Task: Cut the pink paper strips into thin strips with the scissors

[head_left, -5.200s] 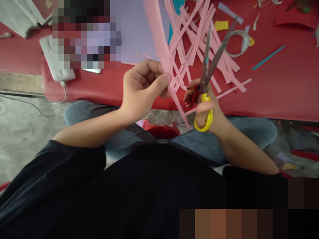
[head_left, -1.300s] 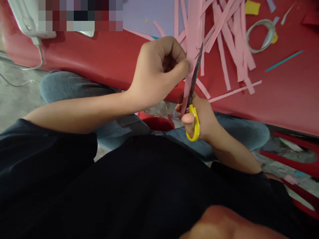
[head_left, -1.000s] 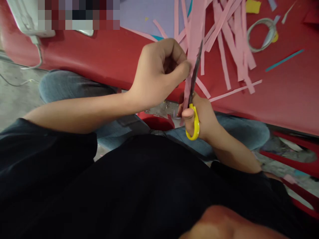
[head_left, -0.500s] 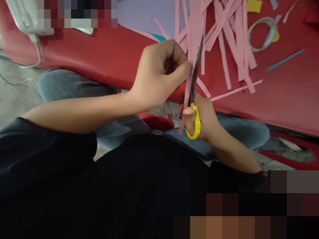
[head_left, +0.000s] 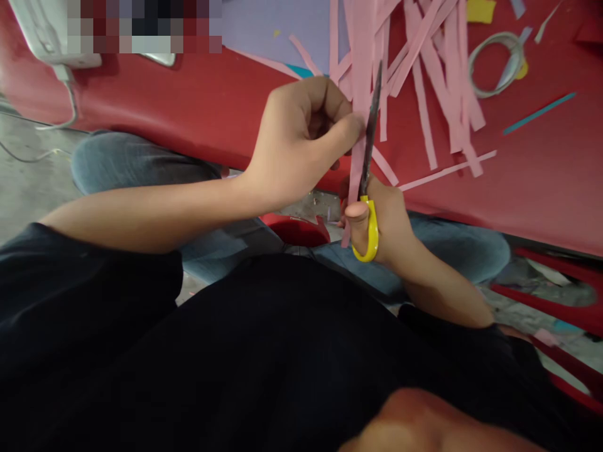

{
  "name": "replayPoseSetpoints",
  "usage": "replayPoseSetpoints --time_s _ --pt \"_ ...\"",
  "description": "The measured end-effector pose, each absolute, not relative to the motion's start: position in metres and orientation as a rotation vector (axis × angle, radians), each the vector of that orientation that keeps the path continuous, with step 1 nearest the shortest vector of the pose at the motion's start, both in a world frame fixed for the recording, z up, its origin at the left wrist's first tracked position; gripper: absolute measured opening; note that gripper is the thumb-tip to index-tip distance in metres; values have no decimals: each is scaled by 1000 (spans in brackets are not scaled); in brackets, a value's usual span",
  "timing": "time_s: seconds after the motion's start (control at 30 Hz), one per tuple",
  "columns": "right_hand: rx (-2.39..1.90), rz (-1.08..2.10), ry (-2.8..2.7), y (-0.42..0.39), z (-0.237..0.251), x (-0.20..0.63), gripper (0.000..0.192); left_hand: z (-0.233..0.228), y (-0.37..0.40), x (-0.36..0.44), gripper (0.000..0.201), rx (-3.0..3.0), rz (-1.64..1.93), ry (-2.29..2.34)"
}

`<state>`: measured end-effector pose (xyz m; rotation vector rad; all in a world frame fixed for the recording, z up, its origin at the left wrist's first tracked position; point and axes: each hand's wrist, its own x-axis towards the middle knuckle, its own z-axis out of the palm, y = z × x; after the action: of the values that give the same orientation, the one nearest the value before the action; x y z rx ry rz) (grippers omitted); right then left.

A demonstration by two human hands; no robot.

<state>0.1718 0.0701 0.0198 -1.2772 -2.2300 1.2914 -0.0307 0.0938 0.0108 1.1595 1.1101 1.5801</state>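
My left hand (head_left: 301,138) pinches the edge of a long pink paper strip (head_left: 363,75) between thumb and fingertips. In my right hand (head_left: 386,210) are scissors (head_left: 372,235) with yellow handles, the thumb through one loop. Their dark blades point away from me and lie along the strip, close to the left fingertips; the blades look closed or nearly so. A narrow tail of pink paper hangs down past the scissors' pivot, beside the right thumb. The right fingers are mostly hidden behind the scissors and paper.
Several cut pink strips (head_left: 443,81) lie heaped on the red table (head_left: 541,188). Nearby are a tape roll (head_left: 472,66), a teal strip (head_left: 539,114), a yellow scrap (head_left: 480,10) and a lavender sheet (head_left: 282,31). A white device (head_left: 61,37) with a cable stands at left.
The pink strip and the scissor tips have shifted slightly to the left. The hanging paper tail sits a little straighter. Both hands keep nearly the same place and grip.
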Motion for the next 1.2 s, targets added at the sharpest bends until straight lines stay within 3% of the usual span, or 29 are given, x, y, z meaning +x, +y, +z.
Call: replayPoseSetpoints --time_s 0.57,0.97,1.2 --pt "-1384 1201 -2281 70 22 170 80 11 93 -36 33 1166 1556 1046" --pt "-1308 1118 -2241 69 23 170 70 9 97 -34 29 1150 1579 1047" --pt "-1271 1254 -2164 72 17 172 58 14 93 -36 28 1130 1586 983"
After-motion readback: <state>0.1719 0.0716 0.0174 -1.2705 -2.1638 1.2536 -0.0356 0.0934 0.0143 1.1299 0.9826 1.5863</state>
